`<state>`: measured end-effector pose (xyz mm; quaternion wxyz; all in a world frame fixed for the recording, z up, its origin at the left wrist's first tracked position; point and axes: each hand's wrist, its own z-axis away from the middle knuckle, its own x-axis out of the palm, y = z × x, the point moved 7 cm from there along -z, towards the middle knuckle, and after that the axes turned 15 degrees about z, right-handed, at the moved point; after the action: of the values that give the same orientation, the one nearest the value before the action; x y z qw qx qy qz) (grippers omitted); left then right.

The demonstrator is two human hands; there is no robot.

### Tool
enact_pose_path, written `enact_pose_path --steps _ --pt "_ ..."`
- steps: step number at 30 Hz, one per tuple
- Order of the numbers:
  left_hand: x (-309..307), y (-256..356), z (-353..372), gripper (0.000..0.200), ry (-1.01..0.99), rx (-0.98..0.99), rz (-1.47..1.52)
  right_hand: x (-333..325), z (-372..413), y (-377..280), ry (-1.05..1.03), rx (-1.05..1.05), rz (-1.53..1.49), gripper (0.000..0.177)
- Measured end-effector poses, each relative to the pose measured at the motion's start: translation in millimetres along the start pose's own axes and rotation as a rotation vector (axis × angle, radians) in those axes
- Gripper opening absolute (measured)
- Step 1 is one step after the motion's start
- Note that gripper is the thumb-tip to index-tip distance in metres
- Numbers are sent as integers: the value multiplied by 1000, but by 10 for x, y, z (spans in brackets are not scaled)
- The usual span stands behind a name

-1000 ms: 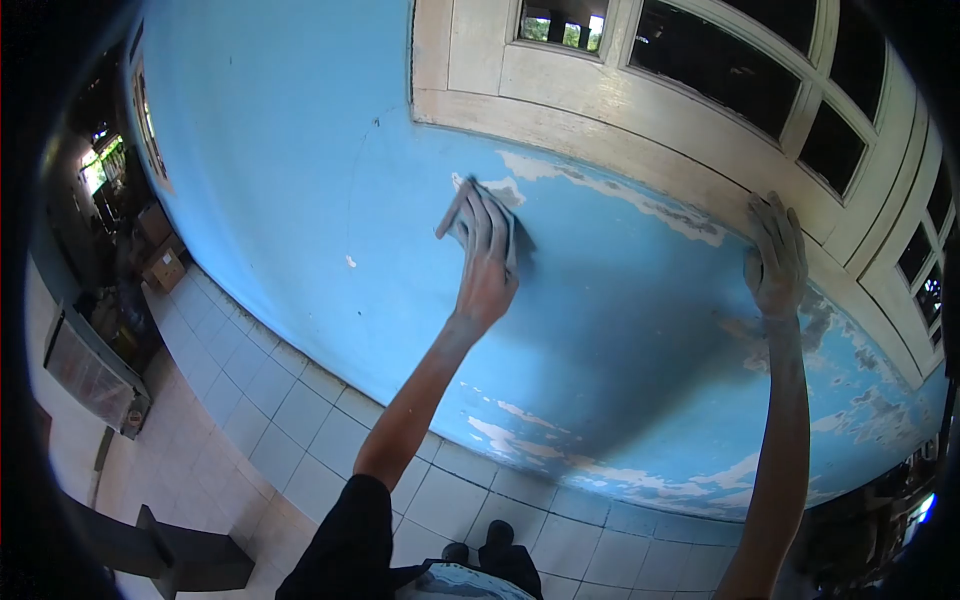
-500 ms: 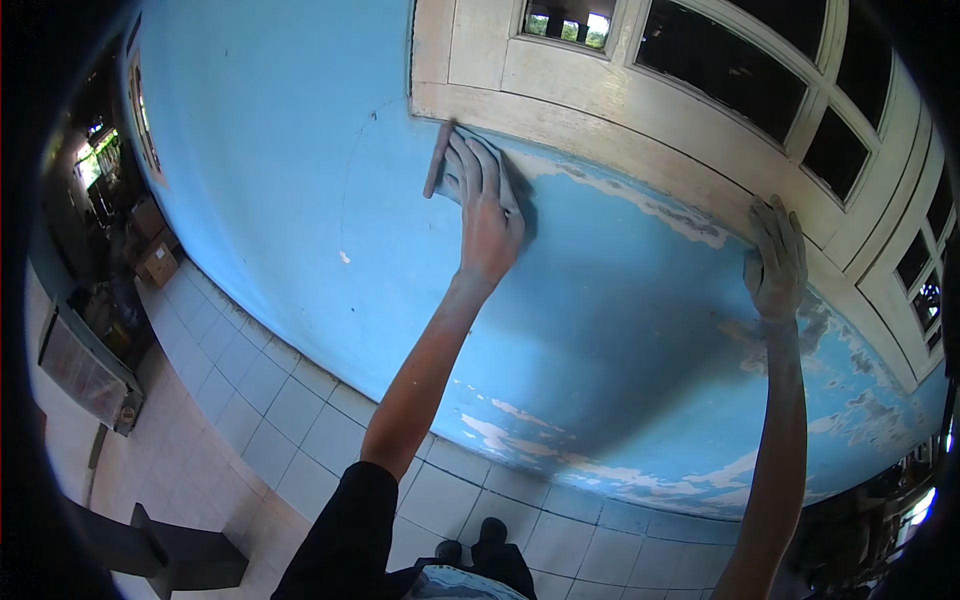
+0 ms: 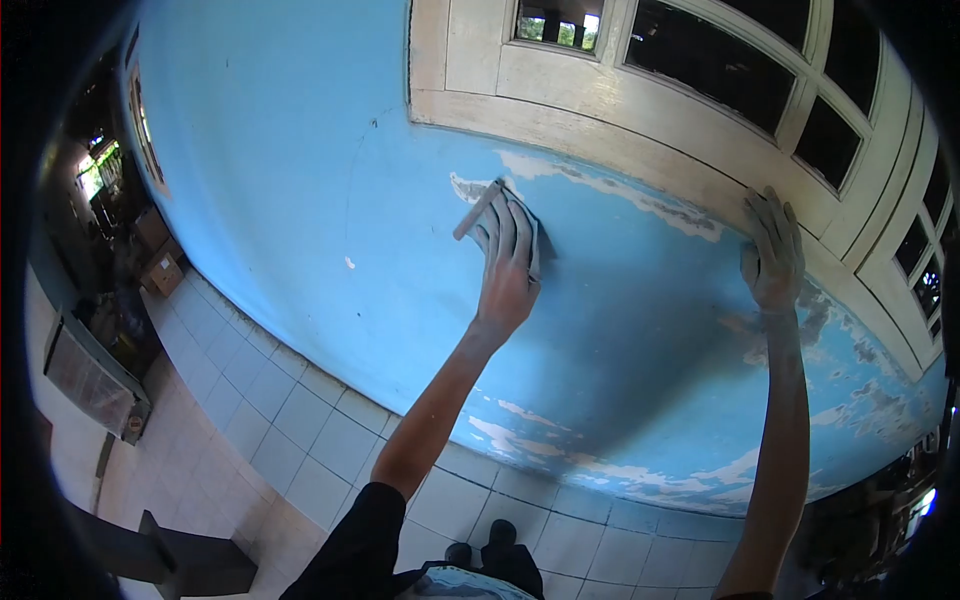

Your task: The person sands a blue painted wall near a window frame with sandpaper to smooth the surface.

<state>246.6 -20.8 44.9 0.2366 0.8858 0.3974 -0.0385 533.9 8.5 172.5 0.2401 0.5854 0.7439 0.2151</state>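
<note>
My left hand (image 3: pixel 508 270) is closed around a flat scraper (image 3: pixel 477 210), its long edge lying against the blue wall (image 3: pixel 400 260). Just beside the tool, a small patch of paint (image 3: pixel 468 187) is off the wall, showing pale and grey beneath. Grey dust coats the fingers of both hands. To the right, my right hand (image 3: pixel 774 255) rests with its fingers stretched out on the lower edge of the cream window frame (image 3: pixel 600 115). Nothing shows in it. Between the hands, a strip of bare, peeling wall (image 3: pixel 640 200) runs under the frame.
More peeled paint (image 3: pixel 560 450) marks the wall's lower part. Pale floor tiles (image 3: pixel 450 500) run along its foot, with my shoes (image 3: pixel 502 533) on them. Cardboard boxes (image 3: pixel 163 272) stand at the far left, and a dark bench-like object (image 3: pixel 190 560) at the lower left.
My left hand has moved down and slightly right with the scraper, away from the frame's corner. A bare patch now shows where the hand was. My right hand has stayed on the frame.
</note>
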Motion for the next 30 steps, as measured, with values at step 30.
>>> enact_pose_path --steps 30 --pt "-19 94 -239 70 17 45 -78 -21 10 4 8 -20 -3 52"
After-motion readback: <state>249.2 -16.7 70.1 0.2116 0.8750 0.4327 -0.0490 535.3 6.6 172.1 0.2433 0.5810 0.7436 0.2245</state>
